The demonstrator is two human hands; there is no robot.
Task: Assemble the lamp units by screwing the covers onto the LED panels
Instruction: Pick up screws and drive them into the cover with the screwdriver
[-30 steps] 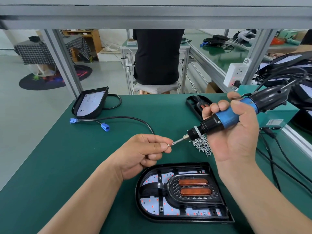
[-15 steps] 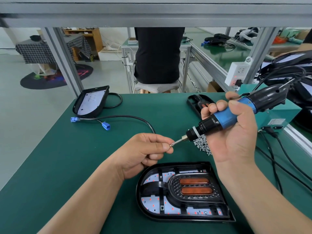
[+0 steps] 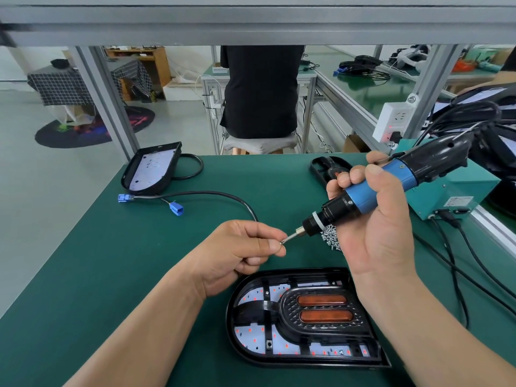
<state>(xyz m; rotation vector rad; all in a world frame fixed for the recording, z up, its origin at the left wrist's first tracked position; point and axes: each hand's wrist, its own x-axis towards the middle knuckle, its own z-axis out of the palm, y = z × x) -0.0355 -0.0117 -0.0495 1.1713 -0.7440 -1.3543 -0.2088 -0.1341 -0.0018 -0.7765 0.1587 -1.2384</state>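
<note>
A: Change since half a second ago?
B: Almost none. The left hand [image 3: 240, 247] still pinches a small screw [image 3: 283, 241] between thumb and forefinger, against the bit of the electric screwdriver [image 3: 363, 196]. The right hand [image 3: 374, 219] stays wrapped round the blue barrel.
A: Containers?
B: A black housing [image 3: 231, 317] lies on the green mat [image 3: 125, 275], just below and right of the pinch, under the right wrist. In it is the LED panel [image 3: 247, 335], white with red dots. Over that sits the black cover [image 3: 290, 311] with two amber lenses. A second housing [image 3: 171, 171], well beyond the pinch to the left, holds a white panel [image 3: 150, 166].
A: Hidden or unclear?
B: The loose screws [image 3: 331, 237] lie behind the driver's nose, partly covered by the right palm. A spare cover [image 3: 326, 167] beyond the right fingers is half hidden. Whether the screw sits fully on the bit: cannot tell.
A: Writing?
B: The teal box [image 3: 452, 191], right of the driver, carries a label too small to read.
</note>
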